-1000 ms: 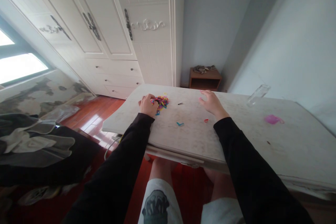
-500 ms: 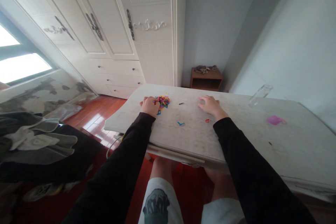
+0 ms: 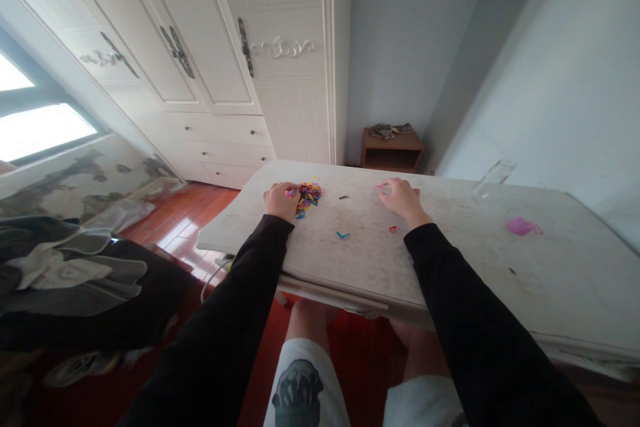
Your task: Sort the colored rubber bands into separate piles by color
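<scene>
A heap of small colourful rubber bands [image 3: 309,194] lies on the white table [image 3: 450,260] at its far left. My left hand [image 3: 280,200] rests beside the heap, its fingers curled into the heap's left edge. My right hand [image 3: 400,197] lies further right with its fingers bent down onto the tabletop, touching a small pink band [image 3: 382,185]. Loose bands lie between my arms: a blue one [image 3: 343,235], a red one [image 3: 393,229] and a dark one [image 3: 345,197].
A pink item [image 3: 520,226] and a clear glass jar [image 3: 493,177] on its side lie at the table's right. A white wardrobe [image 3: 240,60] and a wooden nightstand [image 3: 393,150] stand behind. Dark clothes [image 3: 75,280] are piled at left on the red wood floor.
My left hand has pulled part of the band heap slightly toward itself. My right hand has shifted a little and curled its fingers down onto the pink band.
</scene>
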The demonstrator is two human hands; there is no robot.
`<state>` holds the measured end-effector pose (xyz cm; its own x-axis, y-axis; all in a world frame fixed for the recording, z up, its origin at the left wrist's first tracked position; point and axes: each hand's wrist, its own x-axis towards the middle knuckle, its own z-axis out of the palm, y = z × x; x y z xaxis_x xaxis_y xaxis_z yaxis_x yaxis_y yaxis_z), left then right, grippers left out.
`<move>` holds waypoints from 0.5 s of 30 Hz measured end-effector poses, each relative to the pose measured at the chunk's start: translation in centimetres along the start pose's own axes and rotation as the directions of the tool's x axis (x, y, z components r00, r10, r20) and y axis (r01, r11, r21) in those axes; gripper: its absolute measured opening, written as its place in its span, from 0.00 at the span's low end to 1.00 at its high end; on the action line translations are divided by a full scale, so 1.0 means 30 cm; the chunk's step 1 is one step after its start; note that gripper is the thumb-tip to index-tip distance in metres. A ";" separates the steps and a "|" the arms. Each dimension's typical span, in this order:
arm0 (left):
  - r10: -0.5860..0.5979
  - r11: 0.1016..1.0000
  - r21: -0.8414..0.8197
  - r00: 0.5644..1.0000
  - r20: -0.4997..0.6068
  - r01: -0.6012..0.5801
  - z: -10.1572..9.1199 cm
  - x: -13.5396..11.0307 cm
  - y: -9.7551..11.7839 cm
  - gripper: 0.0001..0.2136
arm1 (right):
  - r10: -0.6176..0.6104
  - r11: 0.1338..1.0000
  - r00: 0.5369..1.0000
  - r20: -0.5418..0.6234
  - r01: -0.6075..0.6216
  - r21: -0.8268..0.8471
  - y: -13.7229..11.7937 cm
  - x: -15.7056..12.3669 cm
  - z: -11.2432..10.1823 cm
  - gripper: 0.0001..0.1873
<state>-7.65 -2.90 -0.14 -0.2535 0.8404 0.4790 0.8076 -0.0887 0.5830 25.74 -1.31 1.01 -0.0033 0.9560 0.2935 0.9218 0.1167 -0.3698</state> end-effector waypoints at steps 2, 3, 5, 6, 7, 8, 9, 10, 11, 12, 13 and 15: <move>0.010 1.000 -0.017 1.000 -0.008 -0.010 -0.003 -0.001 0.000 0.05 | -0.003 1.000 1.000 -0.011 0.003 0.006 0.000 0.000 0.002 0.17; 0.016 1.000 -0.024 1.000 -0.012 -0.016 -0.003 -0.002 -0.001 0.05 | -0.003 1.000 1.000 -0.015 0.003 0.008 -0.001 0.000 0.002 0.17; 0.018 0.999 -0.033 1.000 -0.017 -0.019 -0.004 -0.004 -0.002 0.04 | -0.001 1.000 1.000 -0.017 0.001 0.009 -0.002 -0.001 0.003 0.16; 0.015 0.999 -0.037 1.000 -0.017 -0.015 -0.003 -0.004 -0.002 0.04 | 0.000 1.000 1.000 -0.017 0.000 0.010 -0.002 -0.002 0.002 0.16; 0.010 0.999 -0.041 1.000 -0.015 -0.011 -0.003 -0.005 -0.001 0.04 | 0.001 1.000 1.000 -0.017 -0.001 0.011 -0.003 -0.002 0.002 0.16; 0.004 0.999 -0.045 1.000 -0.014 -0.005 -0.004 -0.005 -0.001 0.04 | 0.001 1.000 1.000 -0.017 -0.001 0.012 -0.005 -0.003 0.001 0.16; 0.000 0.999 -0.048 1.000 -0.013 0.000 -0.004 -0.006 -0.001 0.04 | 0.000 1.000 1.000 -0.019 0.000 0.014 -0.006 -0.005 0.000 0.16; -0.004 0.999 -0.054 1.000 -0.015 0.003 -0.004 -0.006 -0.001 0.04 | -0.001 1.000 1.000 -0.022 0.001 0.015 -0.008 -0.006 -0.001 0.16; -0.007 0.998 -0.064 1.000 -0.021 0.006 -0.003 -0.006 -0.002 0.04 | -0.001 1.000 1.000 -0.025 0.002 0.017 -0.009 -0.007 -0.002 0.15; -0.011 0.997 -0.077 1.000 -0.029 0.009 -0.002 -0.005 -0.004 0.04 | -0.002 1.000 1.000 -0.029 0.002 0.020 -0.010 -0.008 -0.003 0.15; -0.016 0.995 -0.094 0.999 -0.039 0.012 0.000 -0.005 -0.007 0.04 | -0.002 1.000 0.999 -0.034 0.003 0.024 -0.011 -0.010 -0.003 0.15; -0.025 0.992 -0.127 0.998 -0.051 0.018 0.005 -0.003 -0.015 0.06 | -0.005 0.999 0.999 -0.045 0.006 0.033 -0.013 -0.013 -0.005 0.14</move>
<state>-7.90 -2.88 -0.54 -0.3001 0.8142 0.4969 0.7285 -0.1408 0.6705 25.45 -1.75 1.16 0.0095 0.9424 0.3342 0.9086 0.1314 -0.3964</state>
